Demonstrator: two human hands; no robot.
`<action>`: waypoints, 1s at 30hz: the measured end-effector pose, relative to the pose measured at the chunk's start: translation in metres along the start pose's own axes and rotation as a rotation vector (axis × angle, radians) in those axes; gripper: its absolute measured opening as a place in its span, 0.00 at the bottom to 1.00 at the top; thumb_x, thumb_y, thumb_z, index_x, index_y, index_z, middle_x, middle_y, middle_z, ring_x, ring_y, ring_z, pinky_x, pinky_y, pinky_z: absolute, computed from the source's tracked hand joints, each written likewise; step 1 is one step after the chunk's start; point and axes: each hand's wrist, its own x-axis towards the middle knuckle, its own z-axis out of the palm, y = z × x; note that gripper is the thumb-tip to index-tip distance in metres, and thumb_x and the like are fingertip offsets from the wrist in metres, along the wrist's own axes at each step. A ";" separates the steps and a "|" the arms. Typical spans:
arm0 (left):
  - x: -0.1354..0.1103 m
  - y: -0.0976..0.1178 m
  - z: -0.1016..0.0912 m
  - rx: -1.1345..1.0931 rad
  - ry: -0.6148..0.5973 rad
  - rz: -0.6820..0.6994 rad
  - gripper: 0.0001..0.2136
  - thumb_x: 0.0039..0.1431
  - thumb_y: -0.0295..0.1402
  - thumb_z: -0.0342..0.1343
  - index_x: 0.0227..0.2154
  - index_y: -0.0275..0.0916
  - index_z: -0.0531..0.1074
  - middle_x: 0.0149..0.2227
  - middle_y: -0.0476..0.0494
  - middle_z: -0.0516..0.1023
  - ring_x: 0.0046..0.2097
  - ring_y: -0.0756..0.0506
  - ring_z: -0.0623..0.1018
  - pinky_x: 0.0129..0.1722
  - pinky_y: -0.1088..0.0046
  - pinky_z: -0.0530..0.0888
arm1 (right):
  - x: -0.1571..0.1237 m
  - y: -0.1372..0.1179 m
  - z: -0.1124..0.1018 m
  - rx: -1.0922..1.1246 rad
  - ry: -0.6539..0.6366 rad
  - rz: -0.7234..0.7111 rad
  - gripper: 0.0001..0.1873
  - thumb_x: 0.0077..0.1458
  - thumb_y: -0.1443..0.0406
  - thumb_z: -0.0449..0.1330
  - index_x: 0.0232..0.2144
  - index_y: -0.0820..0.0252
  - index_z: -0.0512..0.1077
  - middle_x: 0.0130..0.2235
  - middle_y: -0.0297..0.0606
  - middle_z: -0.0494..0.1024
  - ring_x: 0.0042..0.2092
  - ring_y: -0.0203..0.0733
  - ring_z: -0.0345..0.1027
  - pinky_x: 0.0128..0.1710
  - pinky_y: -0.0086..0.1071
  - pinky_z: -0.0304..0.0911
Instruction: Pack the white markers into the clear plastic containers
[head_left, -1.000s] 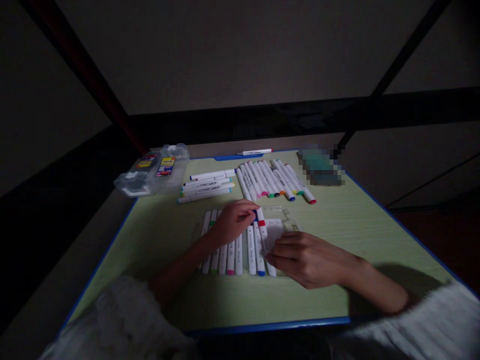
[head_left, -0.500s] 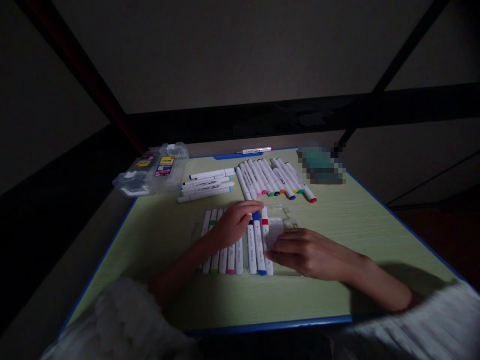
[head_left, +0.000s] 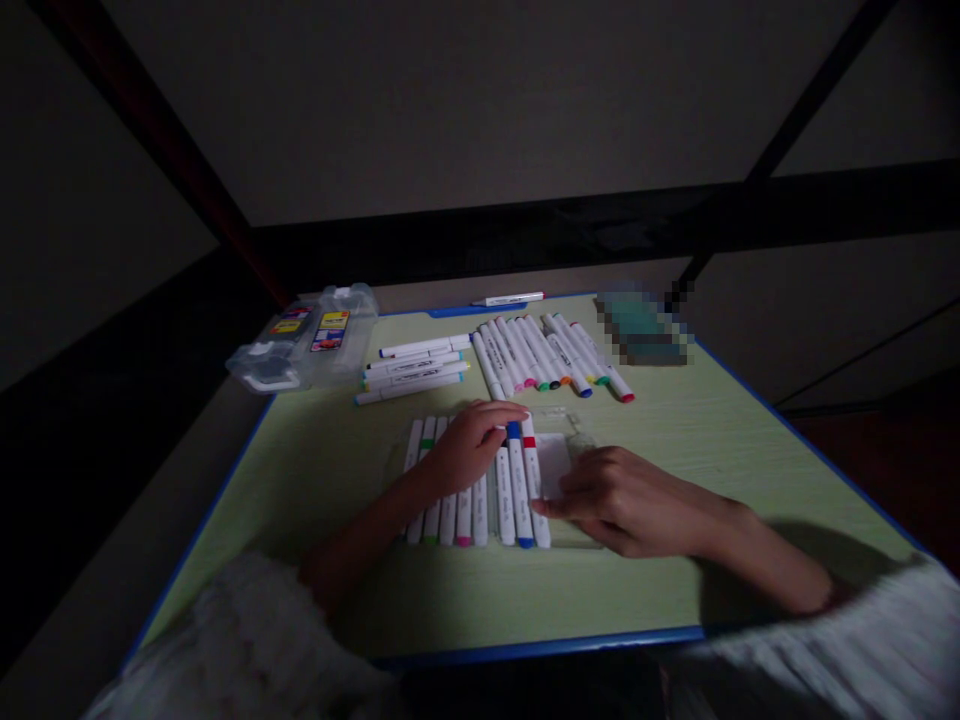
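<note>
My left hand (head_left: 469, 447) lies across the upper ends of white markers in a clear plastic case (head_left: 589, 540). Its fingers are stretched out flat, with the tips at the top of the red-banded marker (head_left: 530, 462). Left of that marker is a blue-banded marker (head_left: 516, 480); several more lie side by side, partly hidden by my left hand and forearm. My right hand (head_left: 626, 503) is over the case's right part, one extended digit touching the side of the red-banded marker. Its other fingers are bent, and no object shows in them. A white patch (head_left: 553, 462) shows between marker and hand.
Several loose markers (head_left: 416, 370) lie crosswise behind the case, and a row of markers (head_left: 529, 355) lies right of them. One marker (head_left: 514, 299) rests at the table's far edge. A clear case with labels (head_left: 311, 340) stands back left; a blurred-out greenish object (head_left: 641, 325) is back right.
My right hand has lifted slightly and its fingers have bent more, with one digit still at the red-banded marker. That marker has shifted slightly. My left hand has stayed nearly still.
</note>
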 end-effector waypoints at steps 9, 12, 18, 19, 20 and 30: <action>0.000 0.000 0.002 0.092 -0.027 0.017 0.14 0.53 0.18 0.47 0.37 0.37 0.74 0.44 0.42 0.77 0.47 0.45 0.73 0.49 0.62 0.67 | -0.003 0.000 0.001 0.042 -0.088 0.093 0.17 0.56 0.71 0.49 0.44 0.58 0.72 0.28 0.36 0.79 0.25 0.32 0.65 0.25 0.32 0.46; 0.000 0.000 0.002 0.112 -0.031 0.016 0.15 0.53 0.18 0.46 0.37 0.38 0.74 0.44 0.43 0.77 0.47 0.46 0.73 0.49 0.61 0.67 | -0.004 0.001 0.002 0.034 -0.098 0.080 0.17 0.56 0.72 0.48 0.44 0.58 0.72 0.28 0.36 0.79 0.24 0.33 0.65 0.24 0.33 0.45; -0.002 0.000 0.001 0.111 -0.027 0.038 0.15 0.53 0.18 0.46 0.38 0.38 0.73 0.45 0.43 0.76 0.49 0.46 0.72 0.50 0.61 0.67 | -0.003 0.001 0.002 -0.027 -0.060 0.029 0.18 0.55 0.71 0.48 0.46 0.60 0.70 0.25 0.35 0.77 0.23 0.34 0.63 0.24 0.34 0.44; -0.002 0.000 0.001 0.111 -0.027 0.042 0.15 0.53 0.18 0.46 0.38 0.38 0.73 0.45 0.43 0.76 0.49 0.46 0.72 0.50 0.61 0.67 | -0.003 0.001 0.002 -0.030 -0.051 0.027 0.18 0.54 0.71 0.48 0.45 0.60 0.71 0.25 0.36 0.77 0.23 0.34 0.63 0.24 0.34 0.44; -0.002 -0.001 0.001 0.111 -0.028 0.045 0.15 0.53 0.18 0.46 0.38 0.37 0.73 0.45 0.42 0.76 0.49 0.46 0.72 0.50 0.61 0.66 | -0.003 0.001 0.002 -0.029 -0.043 0.025 0.17 0.54 0.71 0.48 0.44 0.60 0.71 0.25 0.36 0.77 0.23 0.34 0.63 0.24 0.34 0.45; -0.002 -0.005 0.003 0.097 -0.012 0.057 0.15 0.53 0.17 0.45 0.39 0.37 0.72 0.44 0.43 0.77 0.48 0.47 0.73 0.49 0.63 0.67 | -0.004 0.001 0.002 0.035 -0.069 0.068 0.18 0.55 0.72 0.48 0.45 0.57 0.71 0.29 0.36 0.78 0.25 0.34 0.64 0.25 0.33 0.47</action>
